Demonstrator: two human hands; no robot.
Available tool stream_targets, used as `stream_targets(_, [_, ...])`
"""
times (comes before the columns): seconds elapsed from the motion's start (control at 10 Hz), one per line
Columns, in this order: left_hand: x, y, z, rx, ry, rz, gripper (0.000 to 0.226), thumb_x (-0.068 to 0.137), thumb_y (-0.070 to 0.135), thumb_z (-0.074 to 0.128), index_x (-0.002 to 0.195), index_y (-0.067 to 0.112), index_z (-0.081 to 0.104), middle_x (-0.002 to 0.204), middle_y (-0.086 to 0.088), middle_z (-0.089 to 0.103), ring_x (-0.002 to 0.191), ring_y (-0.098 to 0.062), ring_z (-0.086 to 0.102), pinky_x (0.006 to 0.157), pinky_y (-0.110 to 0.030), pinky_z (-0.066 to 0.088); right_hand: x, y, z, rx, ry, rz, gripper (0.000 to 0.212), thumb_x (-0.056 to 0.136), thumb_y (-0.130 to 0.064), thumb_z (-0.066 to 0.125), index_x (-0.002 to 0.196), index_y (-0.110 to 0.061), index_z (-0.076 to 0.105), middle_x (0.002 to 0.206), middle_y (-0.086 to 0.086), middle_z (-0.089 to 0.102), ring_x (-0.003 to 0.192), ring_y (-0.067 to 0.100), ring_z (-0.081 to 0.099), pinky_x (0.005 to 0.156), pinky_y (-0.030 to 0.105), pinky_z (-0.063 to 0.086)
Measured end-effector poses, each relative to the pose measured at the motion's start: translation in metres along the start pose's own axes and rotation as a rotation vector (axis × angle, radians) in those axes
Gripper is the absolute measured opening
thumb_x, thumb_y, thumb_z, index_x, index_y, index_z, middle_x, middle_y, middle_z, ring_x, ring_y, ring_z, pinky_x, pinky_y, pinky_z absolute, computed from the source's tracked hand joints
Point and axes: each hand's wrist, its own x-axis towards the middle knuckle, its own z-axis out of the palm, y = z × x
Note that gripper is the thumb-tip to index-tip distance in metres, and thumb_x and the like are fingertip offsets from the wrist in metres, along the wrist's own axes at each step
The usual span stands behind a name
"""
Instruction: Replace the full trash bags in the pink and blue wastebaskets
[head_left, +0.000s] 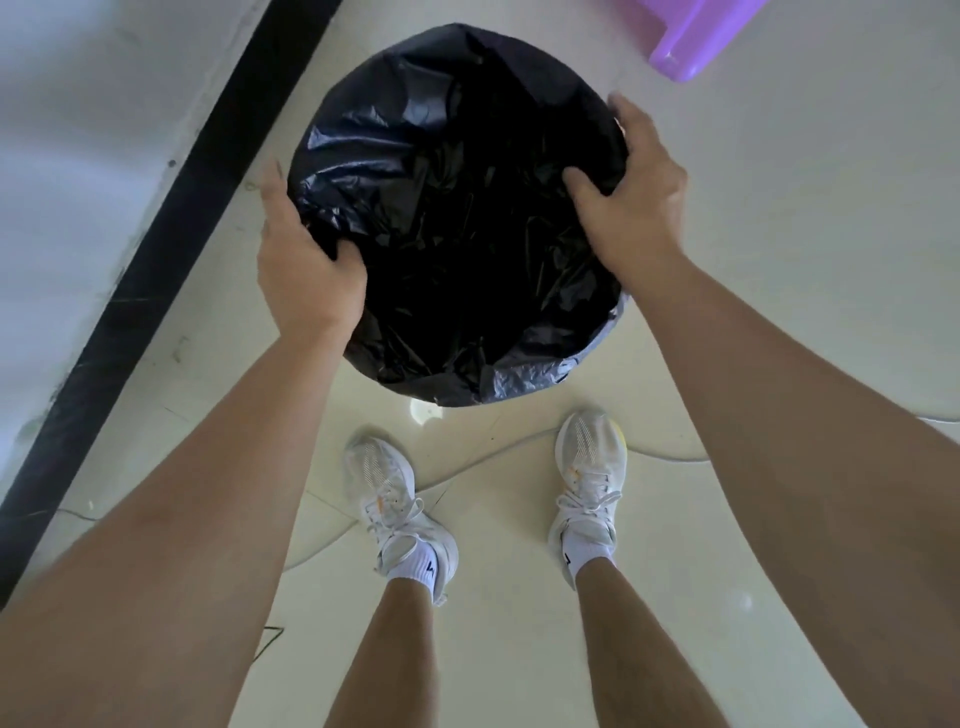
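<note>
A black trash bag lines a round wastebasket seen from straight above; the plastic covers the rim all round, so the basket's colour is hidden. My left hand grips the bag at the left rim, thumb inside and fingers outside. My right hand grips the bag at the right rim the same way. A loose flap of plastic hangs over the near rim.
A purple plastic object lies on the floor at the top right. A black baseboard strip and a white wall run along the left. My white sneakers stand on the pale tile floor just behind the basket.
</note>
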Motion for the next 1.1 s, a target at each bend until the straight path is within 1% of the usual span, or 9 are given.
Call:
stream_targets(0.2, [-0.054,0.007,-0.011,0.592,0.032,0.556,0.06,0.097,0.042,0.041,0.151,0.016,0.034,0.157,-0.02,0.029,0.148,-0.036,0.021,0.118,-0.057,0.009,-0.084,-0.006,-0.003,-0.273,0.305,-0.078,0.073,0.091,-0.025,0.053,0.157,-0.012,0.024,0.163,0.025,0.012,0.15,0.04,0.016,0.12,0.053,0.017])
stream_targets(0.3, [-0.07,0.011,0.0,0.922,-0.528,0.574,0.063,0.098,0.055,0.017,0.143,0.023,0.048,0.155,-0.015,0.037,0.148,-0.031,0.02,0.116,-0.064,0.001,-0.124,0.012,0.011,-0.247,0.031,-0.014,0.08,0.094,-0.024,0.051,0.161,-0.016,0.007,0.165,0.023,-0.002,0.151,0.041,0.007,0.121,0.047,0.018])
stream_targets(0.4, [-0.056,0.015,0.019,1.179,-0.793,0.431,0.072,0.094,0.062,0.008,0.141,0.027,0.05,0.156,-0.014,0.033,0.147,-0.03,0.019,0.113,-0.067,-0.008,-0.128,0.016,0.019,0.116,-0.085,0.094,0.077,0.099,-0.01,0.046,0.161,-0.016,0.001,0.162,0.019,0.016,0.142,0.022,0.029,0.108,0.011,0.026])
stream_targets(0.5, [-0.036,0.024,0.028,1.125,-0.805,0.429,0.064,0.098,0.058,0.019,0.141,0.021,0.046,0.147,-0.014,0.043,0.141,-0.034,0.029,0.111,-0.072,-0.003,-0.12,0.009,0.026,0.286,0.039,0.14,0.085,0.099,-0.007,0.051,0.157,-0.007,-0.01,0.165,0.018,0.009,0.145,0.014,0.014,0.109,0.002,0.01])
stream_targets(0.7, [-0.08,0.027,0.007,0.457,0.088,0.323,0.078,0.085,0.039,0.058,0.153,0.02,0.026,0.16,-0.023,0.018,0.148,-0.037,0.017,0.115,-0.059,0.011,-0.126,-0.006,0.026,0.517,0.136,0.649,0.099,0.092,-0.037,0.06,0.156,-0.038,-0.014,0.167,0.001,-0.001,0.145,0.008,0.014,0.105,0.03,0.013])
stream_targets(0.8, [-0.099,0.023,0.007,-0.227,0.053,-0.481,0.096,0.085,0.018,0.062,0.156,0.022,-0.003,0.161,-0.015,0.005,0.145,-0.034,0.021,0.117,-0.048,0.023,-0.127,-0.006,0.029,0.557,0.013,0.712,0.082,0.098,-0.029,0.049,0.156,-0.045,-0.007,0.164,-0.004,0.021,0.138,0.013,0.037,0.108,0.031,0.027])
stream_targets(0.9, [-0.101,0.017,0.016,-0.675,-0.074,-0.701,0.069,0.094,0.002,0.041,0.152,0.021,0.009,0.143,0.004,0.038,0.122,-0.015,0.047,0.1,-0.023,0.039,-0.123,-0.005,0.035,0.508,-0.042,0.64,0.066,0.1,-0.019,0.037,0.157,-0.036,0.009,0.136,-0.015,0.045,0.093,-0.018,0.053,0.08,0.005,0.038])
stream_targets(1.0, [-0.09,0.015,0.018,-0.579,-0.113,-0.641,0.052,0.094,0.003,0.04,0.141,0.015,0.024,0.129,0.002,0.048,0.111,-0.013,0.051,0.081,-0.012,0.038,-0.111,-0.009,0.032,0.453,-0.044,0.586,0.056,0.099,-0.014,0.035,0.152,-0.025,0.018,0.133,-0.006,0.05,0.095,-0.002,0.056,0.077,0.018,0.044])
stream_targets(1.1, [-0.084,0.019,0.004,-0.443,-0.214,-0.629,0.064,0.098,0.026,0.05,0.151,0.014,0.015,0.144,-0.003,0.042,0.13,-0.023,0.045,0.099,-0.025,0.04,-0.106,-0.017,0.016,0.334,-0.132,0.614,0.067,0.102,-0.031,0.045,0.157,-0.022,0.008,0.154,0.005,0.038,0.126,0.021,0.052,0.1,0.033,0.042])
